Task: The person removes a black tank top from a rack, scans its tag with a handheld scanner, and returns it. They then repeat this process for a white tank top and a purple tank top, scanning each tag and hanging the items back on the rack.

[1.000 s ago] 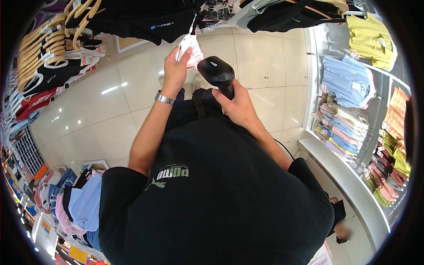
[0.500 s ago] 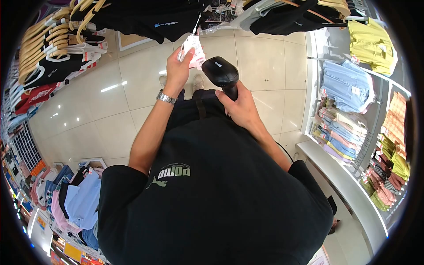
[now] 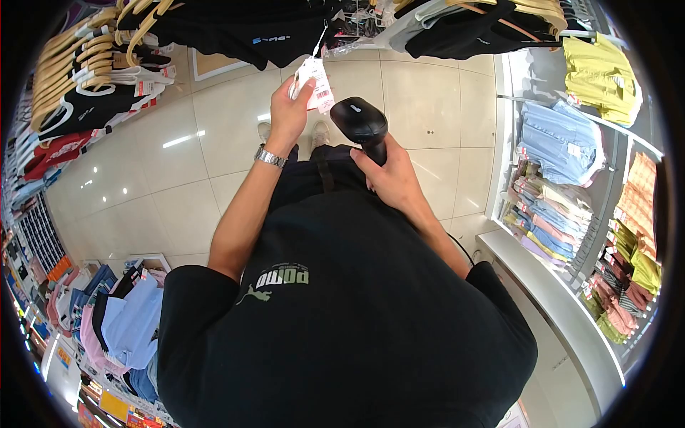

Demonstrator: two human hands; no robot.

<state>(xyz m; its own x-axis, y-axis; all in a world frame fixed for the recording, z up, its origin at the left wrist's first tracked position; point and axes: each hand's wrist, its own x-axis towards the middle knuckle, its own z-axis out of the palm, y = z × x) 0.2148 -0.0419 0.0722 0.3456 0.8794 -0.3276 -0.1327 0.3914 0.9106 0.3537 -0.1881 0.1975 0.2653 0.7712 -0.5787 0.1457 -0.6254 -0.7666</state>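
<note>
On the left side of my view, pale wooden hangers point(image 3: 61, 78) carry a black top with white trim point(image 3: 100, 108), with a bright red garment point(image 3: 61, 155) below it. Glossy beige floor tiles point(image 3: 421, 107) fill the middle. To the right I see a yellow-green shirt point(image 3: 599, 80) above a light blue shirt point(image 3: 560, 141), and an orange checked garment point(image 3: 637, 189) hanging farther right. At lower left, a pale blue garment point(image 3: 133, 321) lies beside a pink one point(image 3: 90, 341).
</note>
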